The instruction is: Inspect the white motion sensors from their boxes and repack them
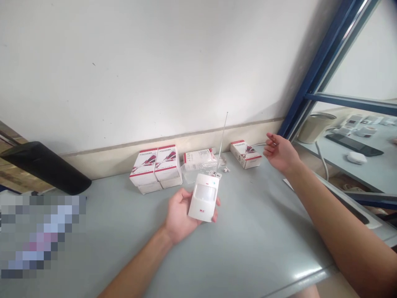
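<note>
My left hand (182, 215) is wrapped round a white motion sensor (203, 200), with its lens window facing up toward me. From the sensor's top right corner a thin metal telescopic antenna (222, 142) points up, pulled out long. My right hand (279, 153) is raised over the right part of the table, apart from the sensor. Its fingers are loosely bent and I see nothing in them. The nearest thing to it is a small red and white box (245, 155) against the wall.
Several stacked red and white boxes (156, 167) stand at the wall, left of another box (198, 158) with clear plastic packaging (198, 170). A black cylindrical case (46, 165) lies at the left. A blue-framed window (297, 107) borders the right, with a bin (314, 128) behind it.
</note>
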Available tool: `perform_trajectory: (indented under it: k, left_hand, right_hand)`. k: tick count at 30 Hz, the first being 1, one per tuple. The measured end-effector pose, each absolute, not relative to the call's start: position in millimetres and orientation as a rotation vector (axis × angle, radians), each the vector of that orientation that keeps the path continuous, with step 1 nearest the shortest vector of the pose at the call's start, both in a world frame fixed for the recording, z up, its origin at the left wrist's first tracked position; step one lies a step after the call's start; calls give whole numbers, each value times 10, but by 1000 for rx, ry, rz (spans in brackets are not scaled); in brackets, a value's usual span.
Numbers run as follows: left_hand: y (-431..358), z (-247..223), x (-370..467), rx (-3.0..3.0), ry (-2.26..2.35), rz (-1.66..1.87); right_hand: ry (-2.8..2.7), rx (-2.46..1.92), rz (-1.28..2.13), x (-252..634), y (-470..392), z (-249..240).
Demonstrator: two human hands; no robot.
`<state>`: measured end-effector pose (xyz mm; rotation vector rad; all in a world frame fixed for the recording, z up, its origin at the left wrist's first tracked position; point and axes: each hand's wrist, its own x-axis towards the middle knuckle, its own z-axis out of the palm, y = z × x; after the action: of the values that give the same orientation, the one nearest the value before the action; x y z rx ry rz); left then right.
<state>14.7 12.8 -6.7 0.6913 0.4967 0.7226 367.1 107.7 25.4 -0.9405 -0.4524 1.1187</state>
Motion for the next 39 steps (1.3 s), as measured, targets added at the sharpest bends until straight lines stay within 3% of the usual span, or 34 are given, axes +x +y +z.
perform_trajectory:
  k: [16, 26, 35, 39]
  left_hand:
    - [71, -41, 148, 882, 470, 611]
    - [75, -29, 157, 921, 517, 528]
    - [57, -38, 160, 885, 516, 580]
    - [47, -38, 193, 810, 560, 716]
  right_hand:
    - [-827, -908, 1217, 3323, 966, 295]
    - [-908, -999, 679, 3208, 936, 293]
    - [-971, -1069, 622, 3185, 925, 263]
    - [-1256, -1138, 695, 2892, 800, 199]
